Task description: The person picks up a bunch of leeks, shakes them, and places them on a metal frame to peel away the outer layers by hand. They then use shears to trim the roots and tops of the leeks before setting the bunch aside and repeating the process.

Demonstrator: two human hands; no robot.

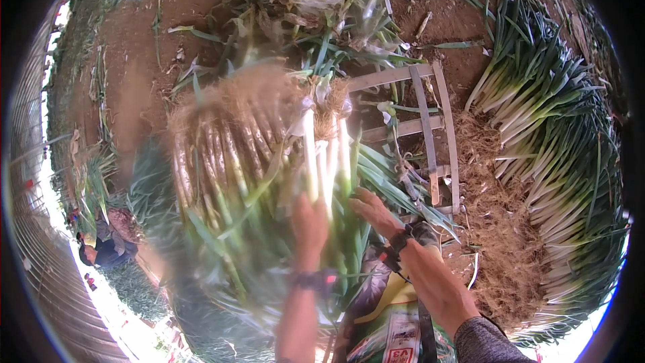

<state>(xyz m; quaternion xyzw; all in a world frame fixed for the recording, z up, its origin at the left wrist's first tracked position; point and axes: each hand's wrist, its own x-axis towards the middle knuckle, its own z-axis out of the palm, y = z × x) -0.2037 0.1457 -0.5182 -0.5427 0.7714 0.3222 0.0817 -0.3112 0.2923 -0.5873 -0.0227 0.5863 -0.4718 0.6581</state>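
Note:
Several peeled green onions (325, 161), white-stemmed with roots pointing away from me, lie in front of my hands. My left hand (310, 222) is closed around their stems where white turns to green; a smeared patch of the picture blurs its fingers. Just to the right, my right hand (373, 210) is open, its fingers stretched toward the same stems. It seems to hold nothing. Beside the left hand lies a thick row of unpeeled green onions (228, 148), with soil-brown stems and bushy roots. Dark bands sit on both wrists.
A low frame of flat slats (424, 128) stands right of the onions. Farther right, a long pile of green onions (531, 161) curves along the ground. Stripped leaves (322, 7) are heaped beyond. Another person (111, 249) is at the far left.

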